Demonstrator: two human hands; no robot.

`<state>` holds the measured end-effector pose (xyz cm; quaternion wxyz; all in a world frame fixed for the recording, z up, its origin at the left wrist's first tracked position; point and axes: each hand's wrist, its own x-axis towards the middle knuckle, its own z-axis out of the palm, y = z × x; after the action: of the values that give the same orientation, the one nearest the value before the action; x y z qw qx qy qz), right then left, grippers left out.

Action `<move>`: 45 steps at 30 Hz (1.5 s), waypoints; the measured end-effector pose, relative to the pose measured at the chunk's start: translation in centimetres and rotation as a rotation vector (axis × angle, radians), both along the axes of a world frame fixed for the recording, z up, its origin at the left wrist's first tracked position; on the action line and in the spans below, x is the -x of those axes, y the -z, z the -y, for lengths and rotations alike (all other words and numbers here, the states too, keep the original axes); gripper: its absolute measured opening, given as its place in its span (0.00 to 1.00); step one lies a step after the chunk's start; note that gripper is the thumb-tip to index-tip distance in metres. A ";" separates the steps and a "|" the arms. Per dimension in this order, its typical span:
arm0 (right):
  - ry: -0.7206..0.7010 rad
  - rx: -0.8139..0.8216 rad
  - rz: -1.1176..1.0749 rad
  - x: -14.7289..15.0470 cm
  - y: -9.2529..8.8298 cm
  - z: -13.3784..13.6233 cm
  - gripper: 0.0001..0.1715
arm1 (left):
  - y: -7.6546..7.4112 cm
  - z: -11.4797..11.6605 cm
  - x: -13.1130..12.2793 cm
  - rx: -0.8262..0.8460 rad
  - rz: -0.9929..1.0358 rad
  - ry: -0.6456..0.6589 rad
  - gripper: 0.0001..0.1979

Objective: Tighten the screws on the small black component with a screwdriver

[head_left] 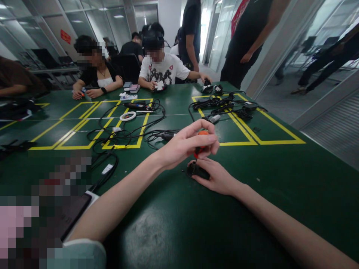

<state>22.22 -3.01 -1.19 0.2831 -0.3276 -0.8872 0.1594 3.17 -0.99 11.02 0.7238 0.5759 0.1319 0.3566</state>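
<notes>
My left hand (186,144) is closed around the orange-red handle of a screwdriver (203,133), held upright. The thin shaft points down into a small black part (191,170) on the green table; I cannot make out whether its tip touches a screw. My right hand (218,176) lies low on the tabletop, its thumb and fingers gripping that black part from the right side. Much of the part is hidden under the fingers, so its exact kind does not show. A tiny dark piece (183,171) lies just left of it.
Black cables (164,135) tangle beyond my left hand, with a white tape roll (128,116) among them. More cables (224,104) lie at the back right. Yellow tape (238,143) marks rectangles on the table (280,172). Across it, people sit handling small objects; others stand behind.
</notes>
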 end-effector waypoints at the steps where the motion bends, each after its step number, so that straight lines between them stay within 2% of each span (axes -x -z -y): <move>1: -0.001 0.000 0.002 0.0 0.0 0.0 0.13 | 0.0 -0.1 0.0 -0.004 0.003 0.006 0.17; 6: -0.002 -0.002 0.006 -0.1 0.2 -0.1 0.13 | 0.0 -0.3 0.0 -0.001 0.026 0.048 0.17; 9: 0.003 0.002 0.009 -0.1 0.2 -0.1 0.13 | 0.0 -0.2 -0.1 0.040 0.031 0.026 0.14; 15: 0.006 0.002 0.008 0.0 0.1 -0.1 0.12 | 0.1 0.0 -0.1 0.034 0.008 -0.030 0.16; 20: 0.008 -0.001 0.008 -0.1 0.1 -0.1 0.11 | -0.1 -0.3 0.0 -0.010 -0.002 0.014 0.17; 25: 0.001 -0.004 0.011 0.0 0.0 0.0 0.13 | 0.0 -0.2 0.0 0.036 -0.002 0.015 0.15; 31: 0.004 -0.012 0.002 0.1 -0.1 0.0 0.12 | 0.1 0.1 -0.1 0.006 0.027 0.011 0.21; 36: 0.013 -0.029 -0.001 0.0 0.0 0.0 0.10 | 0.1 -0.2 0.0 0.007 0.039 0.016 0.15; 40: 0.024 -0.044 -0.004 -0.2 0.0 0.0 0.10 | 0.1 -0.5 -0.1 0.018 0.063 0.047 0.16; 45: 0.087 -0.067 -0.010 -0.2 0.3 -0.3 0.09 | 0.4 -0.3 -0.3 0.030 0.052 -0.033 0.13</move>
<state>22.45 -2.74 -1.52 0.3049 -0.3556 -0.8755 0.1185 3.52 -0.68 10.64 0.7295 0.5533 0.1279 0.3811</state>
